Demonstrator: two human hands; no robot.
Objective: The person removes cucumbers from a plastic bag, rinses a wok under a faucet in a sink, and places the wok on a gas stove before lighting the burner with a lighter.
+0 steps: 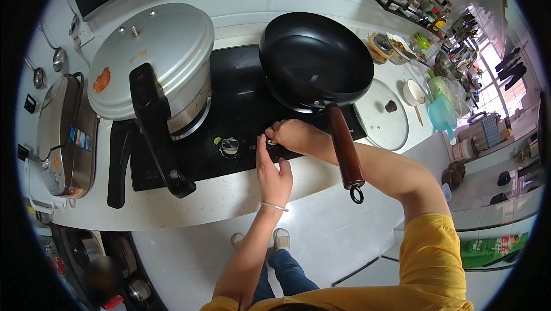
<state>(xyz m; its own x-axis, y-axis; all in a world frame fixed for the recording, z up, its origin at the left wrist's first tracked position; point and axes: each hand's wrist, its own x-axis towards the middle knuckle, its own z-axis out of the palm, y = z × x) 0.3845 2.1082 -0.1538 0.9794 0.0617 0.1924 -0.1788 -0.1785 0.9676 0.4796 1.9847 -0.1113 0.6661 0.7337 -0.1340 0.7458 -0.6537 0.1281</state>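
Note:
My right hand [295, 135] reaches in under the wok's handle. Its fingers are closed around a control knob [271, 142] at the front of the black glass gas hob [234, 95], and they hide most of that knob. Close beside it, my left hand [274, 177] holds nothing, its fingers straight and its thumb apart. Left of both hands is a second knob [230, 146], with a green food scrap [217, 141] by it. A black wok [316, 59] sits on the right burner, its brown wooden handle [345, 147] pointing toward me over my right forearm.
A large aluminium pressure cooker [150, 52] stands on the left burner, its black handles [157, 134] overhanging the counter's front edge. A rice cooker [69, 134] is at far left. To the right lie a glass lid [381, 117], a white bowl [413, 92] and a turquoise ladle [442, 112].

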